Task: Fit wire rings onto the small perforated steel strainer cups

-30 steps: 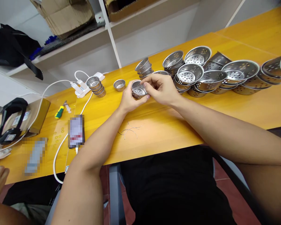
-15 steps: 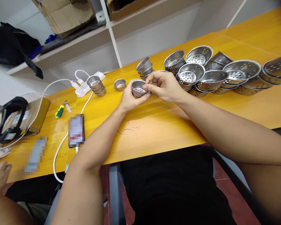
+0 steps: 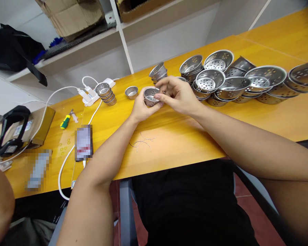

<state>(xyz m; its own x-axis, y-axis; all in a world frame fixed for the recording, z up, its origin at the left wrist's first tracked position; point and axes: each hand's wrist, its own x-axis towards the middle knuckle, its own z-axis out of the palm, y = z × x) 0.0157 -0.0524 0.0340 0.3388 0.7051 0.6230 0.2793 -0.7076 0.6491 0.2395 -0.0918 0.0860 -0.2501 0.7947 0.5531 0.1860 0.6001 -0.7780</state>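
A small perforated metal cup (image 3: 150, 99) sits in my left hand (image 3: 140, 110), its fingers wrapped round the side and its open mouth facing up. My right hand (image 3: 180, 95) pinches at the cup's right rim, thumb over the inside and forefinger curled above. Whether something thin is also between those fingertips is too small to tell. Another small perforated cup (image 3: 131, 92) stands alone just left of my hands. Behind them rises a short stack of the same cups (image 3: 157, 71). Several thin curved wires (image 3: 143, 141) lie on the table below my hands.
Larger perforated bowls (image 3: 233, 83) are heaped along the right. At left stand stacked small cups (image 3: 106, 94), a power strip (image 3: 91, 97) with white cables, a screwdriver (image 3: 65, 122) and a phone (image 3: 83, 142). Another person's arm (image 3: 0, 201) reaches in at far left.
My right hand's fingers have shifted slightly at the cup's rim; the cup stays in place. At far left, the other person's hand has moved forward, bringing more of the arm into view.
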